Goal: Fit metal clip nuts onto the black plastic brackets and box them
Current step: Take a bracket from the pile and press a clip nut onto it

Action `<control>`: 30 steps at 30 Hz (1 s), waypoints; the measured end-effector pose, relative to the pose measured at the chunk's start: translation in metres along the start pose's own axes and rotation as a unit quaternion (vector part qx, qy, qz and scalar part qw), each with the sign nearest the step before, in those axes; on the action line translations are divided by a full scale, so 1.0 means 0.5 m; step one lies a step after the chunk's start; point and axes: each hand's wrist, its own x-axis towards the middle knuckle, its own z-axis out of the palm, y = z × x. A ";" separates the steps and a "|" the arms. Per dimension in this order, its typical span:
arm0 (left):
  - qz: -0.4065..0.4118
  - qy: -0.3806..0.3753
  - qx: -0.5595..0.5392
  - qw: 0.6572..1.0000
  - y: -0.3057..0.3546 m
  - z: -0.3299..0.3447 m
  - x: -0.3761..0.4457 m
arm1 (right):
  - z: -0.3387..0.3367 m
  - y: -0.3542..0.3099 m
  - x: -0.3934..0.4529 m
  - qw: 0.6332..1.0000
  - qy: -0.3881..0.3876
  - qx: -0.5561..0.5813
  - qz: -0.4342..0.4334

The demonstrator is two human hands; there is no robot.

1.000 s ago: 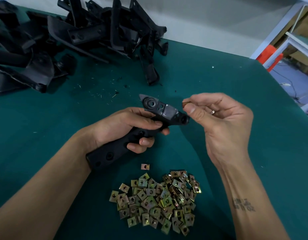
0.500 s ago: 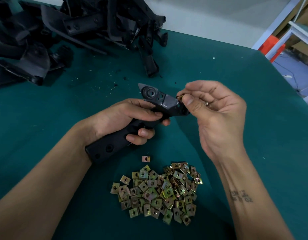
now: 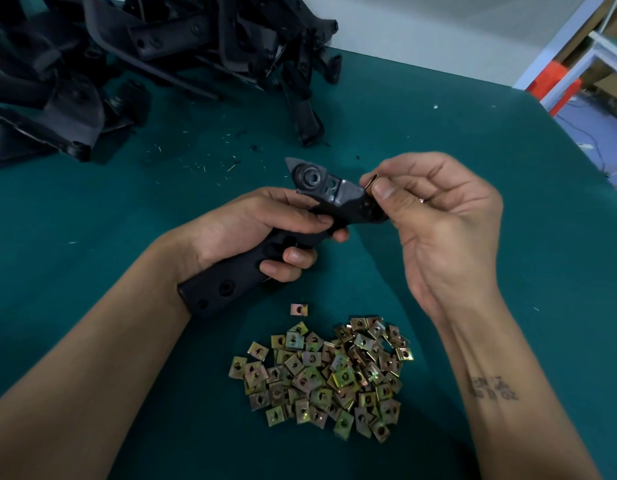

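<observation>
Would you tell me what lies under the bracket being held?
Under the bracket, gripped by the left hand, only green table shows; its near end covers the wrist. The spot beneath the grip is hidden. The right hand pinches a clip nut at its tip.

Person, two bare forearms and hands, no sleeves in view on either arm.

Left hand (image 3: 251, 230): bare, no glove, no ring or band visible; fingernails short and unpainted where they show.

Right hand (image 3: 445, 216): bare, no glove; a small pale metal ring (image 3: 421, 200) glints on one finger, mostly hidden between the fingers (image 3: 383, 190). Thumbnail short, unpainted.

Right forearm: dark tattoo (image 3: 492, 388) on the inner side near the lower right, two short rows of blocky characters, too blurred to read.

No watch or bracelet shows at either wrist.
</observation>
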 end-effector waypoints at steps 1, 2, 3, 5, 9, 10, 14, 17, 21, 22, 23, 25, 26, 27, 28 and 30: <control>0.000 0.001 -0.001 1.000 -0.001 -0.001 0.000 | -0.001 0.001 -0.001 1.000 0.004 0.010 0.012; 0.001 0.001 -0.002 1.000 -0.001 -0.001 0.001 | -0.001 0.002 -0.001 1.000 0.007 0.014 0.018; 0.001 0.001 -0.002 1.000 -0.001 -0.001 0.001 | 0.000 0.002 -0.001 1.000 0.011 0.012 0.017; 0.003 0.000 -0.002 1.000 -0.001 0.000 0.003 | 0.001 0.004 -0.001 1.000 0.014 -0.001 0.004; 0.004 0.001 -0.008 1.000 -0.001 -0.001 0.003 | 0.000 0.005 0.000 0.999 0.010 -0.029 -0.028; 0.004 0.001 -0.008 1.000 -0.002 -0.001 0.002 | -0.002 0.006 0.001 0.999 0.009 -0.039 -0.034; 0.006 0.005 0.000 1.000 -0.004 -0.001 0.000 | -0.003 0.007 0.000 0.999 -0.007 -0.048 -0.024; 0.015 0.013 -0.004 1.000 -0.006 -0.003 0.002 | -0.004 0.005 0.000 1.000 -0.009 -0.017 0.002; 0.026 0.021 -0.022 0.999 -0.010 -0.004 0.007 | 0.001 0.004 -0.003 1.000 0.012 0.018 0.014; 0.027 0.021 -0.026 0.999 -0.012 -0.005 0.008 | 0.004 0.005 -0.005 0.999 0.021 0.021 0.014; 0.028 0.020 -0.027 0.999 -0.012 -0.005 0.009 | 0.006 0.005 -0.006 0.999 0.027 0.025 0.017; 0.029 0.017 -0.026 0.999 -0.012 -0.006 0.008 | 0.010 0.008 -0.007 0.999 0.033 0.030 0.024; 0.028 0.014 -0.025 0.999 -0.013 -0.007 0.007 | 0.011 0.009 -0.008 0.999 0.033 0.027 0.025; 0.027 0.010 -0.025 0.999 -0.013 -0.007 0.007 | 0.012 0.010 -0.008 0.999 0.032 0.022 0.024; 0.026 0.006 -0.025 0.999 -0.014 -0.008 0.006 | 0.012 0.011 -0.008 0.999 0.029 0.014 0.022; 0.025 0.003 -0.025 0.999 -0.015 -0.008 0.006 | 0.011 0.014 -0.007 1.000 0.020 -0.002 0.013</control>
